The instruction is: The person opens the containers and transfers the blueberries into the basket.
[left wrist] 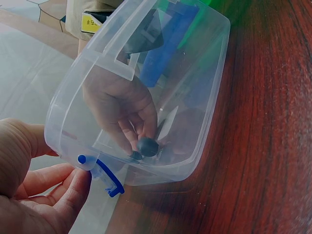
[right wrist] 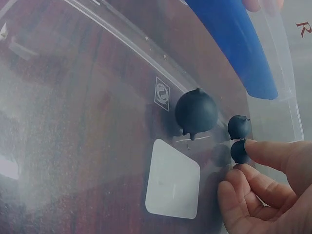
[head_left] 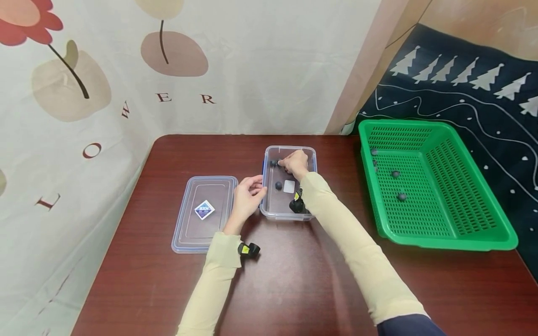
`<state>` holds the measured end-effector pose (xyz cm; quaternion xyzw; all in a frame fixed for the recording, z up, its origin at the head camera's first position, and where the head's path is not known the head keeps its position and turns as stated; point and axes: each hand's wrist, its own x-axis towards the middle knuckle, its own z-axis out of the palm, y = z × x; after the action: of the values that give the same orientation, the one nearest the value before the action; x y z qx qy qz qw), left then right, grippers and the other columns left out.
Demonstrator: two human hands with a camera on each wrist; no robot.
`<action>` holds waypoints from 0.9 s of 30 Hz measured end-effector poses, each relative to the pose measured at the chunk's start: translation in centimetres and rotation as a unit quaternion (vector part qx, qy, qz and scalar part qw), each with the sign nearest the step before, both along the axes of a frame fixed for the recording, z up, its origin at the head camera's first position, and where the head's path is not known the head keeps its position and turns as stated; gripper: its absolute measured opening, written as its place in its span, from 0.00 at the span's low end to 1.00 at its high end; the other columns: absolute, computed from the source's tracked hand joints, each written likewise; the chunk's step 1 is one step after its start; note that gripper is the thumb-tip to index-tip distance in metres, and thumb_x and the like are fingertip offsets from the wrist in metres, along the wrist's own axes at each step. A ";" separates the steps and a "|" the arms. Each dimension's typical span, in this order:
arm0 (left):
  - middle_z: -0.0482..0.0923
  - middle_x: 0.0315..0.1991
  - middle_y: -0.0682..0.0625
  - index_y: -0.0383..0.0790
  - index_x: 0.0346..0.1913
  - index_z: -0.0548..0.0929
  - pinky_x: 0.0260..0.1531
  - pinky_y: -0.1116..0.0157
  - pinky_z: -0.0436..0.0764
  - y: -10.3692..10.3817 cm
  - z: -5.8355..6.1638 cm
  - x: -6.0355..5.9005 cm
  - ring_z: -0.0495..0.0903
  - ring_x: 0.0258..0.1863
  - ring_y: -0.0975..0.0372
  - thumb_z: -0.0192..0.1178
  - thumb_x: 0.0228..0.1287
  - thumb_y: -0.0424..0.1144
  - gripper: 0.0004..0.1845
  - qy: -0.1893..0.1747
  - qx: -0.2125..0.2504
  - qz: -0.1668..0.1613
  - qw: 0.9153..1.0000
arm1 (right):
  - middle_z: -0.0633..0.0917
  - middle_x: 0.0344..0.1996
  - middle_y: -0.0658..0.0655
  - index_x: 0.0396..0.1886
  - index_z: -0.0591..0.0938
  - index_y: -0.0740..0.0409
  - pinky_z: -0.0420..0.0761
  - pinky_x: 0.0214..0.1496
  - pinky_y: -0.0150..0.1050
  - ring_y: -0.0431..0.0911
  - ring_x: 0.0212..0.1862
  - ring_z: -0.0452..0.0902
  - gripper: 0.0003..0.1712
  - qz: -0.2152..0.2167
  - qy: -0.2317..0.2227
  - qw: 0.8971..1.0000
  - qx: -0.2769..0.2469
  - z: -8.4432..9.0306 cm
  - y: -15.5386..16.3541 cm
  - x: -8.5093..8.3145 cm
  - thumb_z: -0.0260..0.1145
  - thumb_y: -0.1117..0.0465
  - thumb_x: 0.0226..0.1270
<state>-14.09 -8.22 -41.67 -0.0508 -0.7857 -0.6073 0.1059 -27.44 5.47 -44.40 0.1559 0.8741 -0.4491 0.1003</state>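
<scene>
So, the biggest thing around is a pale wall hanging (head_left: pixel 273 88) with printed flowers and letters, and in front of it there's a reddish-brown table (head_left: pixel 143 224). Off to the right is a navy cloth (head_left: pixel 454 100) with white trees on it, and just in front of that sits a big green basket (head_left: pixel 441 244). A pair of cream sleeves (head_left: pixel 344 238) reaches in over the table. Left of centre a see-through lid (head_left: pixel 203 235) lies flat, and just to its right stands a clear tub (head_left: pixel 275 205), uncovered.

Left hand (head_left: pixel 248 196) is at the tub's left side, fingers relaxed, tips resting by a blue latch (left wrist: pixel 111 179) that hangs open. Right hand (head_left: pixel 296 163) is down inside the tub near its far left corner, thumb and finger pinching a small dark ball (right wrist: pixel 239 152). Each wrist wears a little black camera (head_left: pixel 249 250).

Smaller stuff: a diamond sticker (head_left: pixel 204 210) on the lid, a white square (head_left: pixel 288 186) on the tub's bottom. Another ball (right wrist: pixel 238 126) is right next to the pinched one, and a third ball (right wrist: pixel 196 113) sits nearer the white square. Four more balls (head_left: pixel 402 197) are in the basket, two of them along its left wall.
</scene>
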 end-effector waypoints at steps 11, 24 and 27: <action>0.73 0.39 0.23 0.11 0.46 0.74 0.45 0.49 0.82 -0.1 -0.2 0.0 0.77 0.39 0.36 0.57 0.51 0.15 0.16 0.013 0.004 -0.005 1.000 | 0.80 0.13 0.53 0.25 0.87 0.61 0.71 0.15 0.31 0.41 0.17 0.72 0.11 0.011 0.012 0.999 0.028 -0.1 -0.1 0.2 0.73 0.56 0.53; 0.73 0.40 0.22 0.11 0.46 0.74 0.46 0.50 0.82 -0.1 -0.2 0.0 0.76 0.39 0.35 0.57 0.51 0.15 0.16 0.010 0.004 -0.003 1.000 | 0.86 0.22 0.56 0.26 0.88 0.59 0.75 0.21 0.34 0.45 0.24 0.78 0.13 -0.006 0.035 0.999 0.040 -0.3 -0.5 0.6 0.73 0.53 0.52; 0.73 0.40 0.23 0.11 0.46 0.74 0.45 0.49 0.82 -0.1 -0.2 0.0 0.76 0.39 0.35 0.57 0.51 0.15 0.16 0.013 0.006 -0.003 1.000 | 0.85 0.21 0.56 0.25 0.88 0.59 0.76 0.21 0.34 0.45 0.24 0.78 0.11 -0.008 0.032 0.999 0.033 -0.3 -0.5 0.6 0.73 0.54 0.53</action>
<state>-14.08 -8.27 -41.86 -0.0602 -0.7807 -0.6114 0.1143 -26.85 4.93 -44.67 0.1517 0.8898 -0.4258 0.0634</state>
